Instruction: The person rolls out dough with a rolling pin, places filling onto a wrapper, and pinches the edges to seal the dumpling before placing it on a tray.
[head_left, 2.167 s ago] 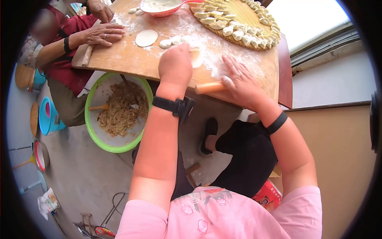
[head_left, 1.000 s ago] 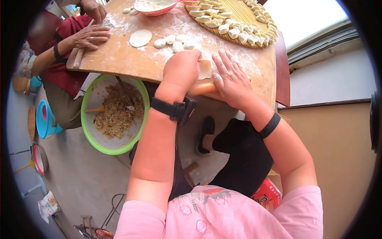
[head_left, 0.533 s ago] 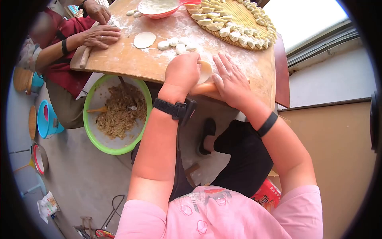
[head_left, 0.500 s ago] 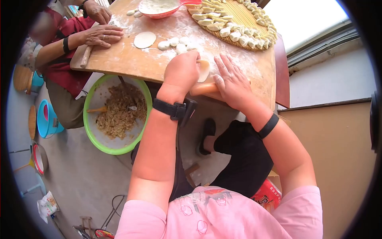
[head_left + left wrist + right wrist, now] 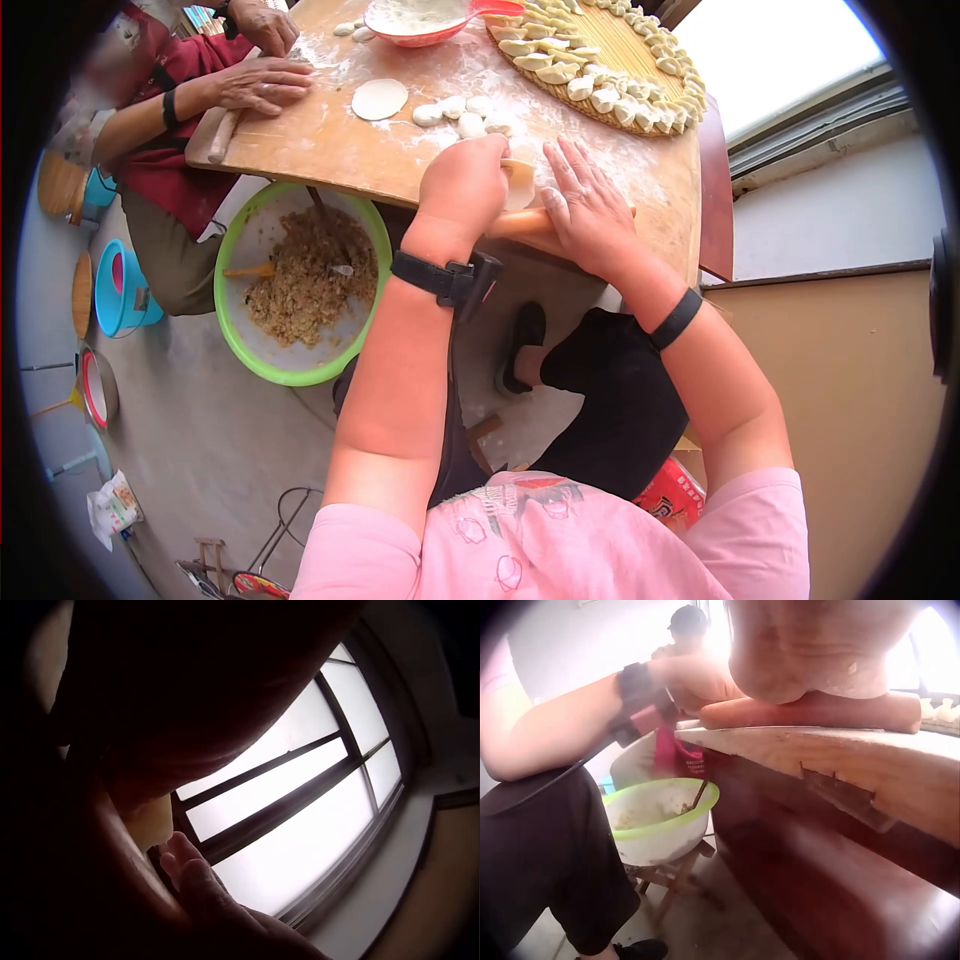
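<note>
In the head view my left hand (image 5: 463,187) pinches the near-left edge of a thin dough wrapper (image 5: 519,184), its fingers curled. My right hand (image 5: 592,212) lies with fingers extended over a wooden rolling pin (image 5: 520,222) at the table's front edge, just right of the wrapper. The right wrist view shows the palm resting on the rolling pin (image 5: 817,711). Part of the wrapper (image 5: 154,823) shows beside the dark left hand in the left wrist view. Several dough pieces (image 5: 453,106) and a flat round wrapper (image 5: 379,99) lie beyond my left hand.
A woven tray (image 5: 625,50) of dumplings stands at the back right, near a red flour bowl (image 5: 418,40). A green-rimmed basin (image 5: 226,290) of filling sits below the table's front edge. Another person's hands (image 5: 265,84) are at the left of the table.
Earlier my right hand lay farther right and the rolling pin's end was off the wrapper; both hands have since come closer together. The wrapper has turned and shifted slightly beside my left hand.
</note>
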The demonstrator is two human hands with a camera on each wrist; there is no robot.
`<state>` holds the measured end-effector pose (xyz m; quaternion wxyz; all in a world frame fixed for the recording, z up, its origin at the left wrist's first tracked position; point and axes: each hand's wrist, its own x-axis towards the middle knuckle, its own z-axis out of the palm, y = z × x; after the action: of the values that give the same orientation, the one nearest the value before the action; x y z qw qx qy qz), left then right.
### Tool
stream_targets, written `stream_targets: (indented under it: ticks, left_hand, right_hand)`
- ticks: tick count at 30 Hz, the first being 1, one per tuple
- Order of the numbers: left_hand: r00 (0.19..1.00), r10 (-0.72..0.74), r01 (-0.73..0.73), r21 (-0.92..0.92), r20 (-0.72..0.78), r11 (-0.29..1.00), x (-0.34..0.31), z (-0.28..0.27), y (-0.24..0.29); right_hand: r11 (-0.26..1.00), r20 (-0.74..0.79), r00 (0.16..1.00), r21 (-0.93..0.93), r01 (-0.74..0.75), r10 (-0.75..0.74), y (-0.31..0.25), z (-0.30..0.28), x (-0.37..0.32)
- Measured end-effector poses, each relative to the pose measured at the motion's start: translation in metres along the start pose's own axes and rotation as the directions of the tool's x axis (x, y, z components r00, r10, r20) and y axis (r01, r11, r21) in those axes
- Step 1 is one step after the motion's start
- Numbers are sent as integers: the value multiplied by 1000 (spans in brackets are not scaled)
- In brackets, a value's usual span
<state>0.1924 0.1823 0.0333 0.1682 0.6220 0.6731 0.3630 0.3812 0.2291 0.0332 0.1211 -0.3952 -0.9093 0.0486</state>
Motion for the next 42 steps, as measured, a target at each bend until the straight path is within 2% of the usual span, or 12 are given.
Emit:
stream_targets:
  ticks: [4, 8, 15, 17, 20, 24, 27, 30, 33, 36, 39, 42]
  left_hand:
    - [994, -28, 23, 55, 103, 998, -5, -12, 12]
    - [995, 90, -86, 116, -37, 990, -4, 2, 3]
    - [986, -168, 168, 49, -5, 985, -5, -32, -10]
    - [901, -356, 373, 24, -249, 927, -2, -55, -23]
    - [759, -24, 292, 307, -650, 906, 1, -63, -55]
    - [934, 183, -55, 381, -308, 923, 15, -35, -67]
    - [921, 214, -57, 430, -325, 901, 12, -25, -59]
    - [986, -16, 60, 261, -165, 964, 5, -37, -40]
    - [982, 178, -172, 92, -70, 981, -6, -32, -29]
    - [982, 93, -72, -129, 162, 989, -10, -24, -6]
    - [991, 130, -126, -127, 27, 984, -7, -12, -2]
    - [997, 65, -63, -54, 44, 997, 0, -7, -5]
  right_hand:
    - [998, -44, 998, -46, -48, 46, 9, 14, 37]
    - [996, -89, 995, -69, -56, 50, 13, 22, 63]
    - [1000, 4, 1000, -3, 5, -5, -2, -1, 5]
    - [999, -15, 999, -25, 31, -31, -2, 1, 3]
    - [999, -27, 1000, -34, 11, -12, -5, 2, 7]
    - [997, 36, 998, -59, 59, -56, -7, -7, 7]
    - [989, 67, 989, -67, 136, -131, -2, -14, 1]
    - [988, 41, 990, -66, 137, -135, 8, -15, 5]
    - [993, 11, 994, -42, 110, -110, 12, -10, 8]
    - [993, 62, 992, -39, 113, -110, 0, 0, 17]
    - [994, 105, 994, -101, 50, -40, 1, 7, 42]
    - [994, 71, 997, -107, 34, -27, 5, 13, 69]
